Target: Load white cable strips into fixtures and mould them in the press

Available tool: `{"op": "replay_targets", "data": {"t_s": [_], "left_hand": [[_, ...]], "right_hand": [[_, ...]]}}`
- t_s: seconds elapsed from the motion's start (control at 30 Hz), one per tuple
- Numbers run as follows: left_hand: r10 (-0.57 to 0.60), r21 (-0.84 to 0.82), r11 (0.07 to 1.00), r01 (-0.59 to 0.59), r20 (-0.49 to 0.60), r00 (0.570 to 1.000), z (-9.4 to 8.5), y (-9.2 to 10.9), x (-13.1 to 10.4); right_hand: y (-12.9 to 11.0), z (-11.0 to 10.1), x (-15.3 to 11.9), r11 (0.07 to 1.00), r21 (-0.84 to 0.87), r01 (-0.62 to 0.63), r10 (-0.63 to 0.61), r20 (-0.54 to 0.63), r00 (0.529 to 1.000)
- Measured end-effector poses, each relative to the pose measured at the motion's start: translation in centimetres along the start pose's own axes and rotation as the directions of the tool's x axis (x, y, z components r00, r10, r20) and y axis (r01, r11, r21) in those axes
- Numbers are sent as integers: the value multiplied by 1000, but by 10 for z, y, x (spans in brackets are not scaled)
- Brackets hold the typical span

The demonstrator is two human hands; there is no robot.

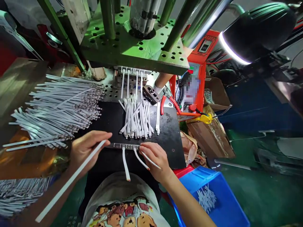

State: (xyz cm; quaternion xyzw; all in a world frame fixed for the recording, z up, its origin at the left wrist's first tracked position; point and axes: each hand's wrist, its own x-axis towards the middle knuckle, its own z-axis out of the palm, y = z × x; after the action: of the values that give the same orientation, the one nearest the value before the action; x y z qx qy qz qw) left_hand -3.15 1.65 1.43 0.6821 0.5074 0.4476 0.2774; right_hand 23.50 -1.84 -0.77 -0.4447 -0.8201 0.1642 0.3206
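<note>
My left hand (pixel 86 151) pinches a long flat white cable (pixel 68 183) that slants down to the lower left. Beside its fingertips lies a narrow metal fixture bar (pixel 117 145) with slots, set across the black work surface. Two short white cables, one of them a middle cable (pixel 126 164), hang from the bar toward me. At the bar's right end my right hand (pixel 156 159) is closed on another white cable (pixel 151 160); its fingertips touch the bar. Beyond the bar rests a pile of short white cables with connector ends (pixel 137 118).
Long white cables (pixel 63 104) are heaped at left. A green press (pixel 142 53) stands ahead, with several cables (pixel 128 83) in its lower mould. Red-handled pliers (pixel 163 105) lie right of the pile. A blue bin (pixel 227 195) holds cables; a lamp (pixel 255 34) hangs upper right.
</note>
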Motion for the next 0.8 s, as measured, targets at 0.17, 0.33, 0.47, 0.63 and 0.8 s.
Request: {"op": "replay_targets", "data": {"t_s": [0.17,0.33,0.47,0.63,0.8], "left_hand": [[243,103,958,-267,199,949,15,-5,-12],[199,188,952,-242,223,954,19,-6,-11],[228,170,943,-287,300,926,15,-6,-8],[276,164,929,-333,295,915,19,-11,-9],[280,257,894,-366,318,906,24,-10,-18]], "right_hand": [[4,-2,5,1000,0,30,-30,21,999],[7,-1,8,997,2,83,-83,13,996],[9,-2,9,996,5,91,-91,7,996],[10,3,8,994,13,106,-106,-26,994],[9,-9,12,997,49,58,-64,123,990]]}}
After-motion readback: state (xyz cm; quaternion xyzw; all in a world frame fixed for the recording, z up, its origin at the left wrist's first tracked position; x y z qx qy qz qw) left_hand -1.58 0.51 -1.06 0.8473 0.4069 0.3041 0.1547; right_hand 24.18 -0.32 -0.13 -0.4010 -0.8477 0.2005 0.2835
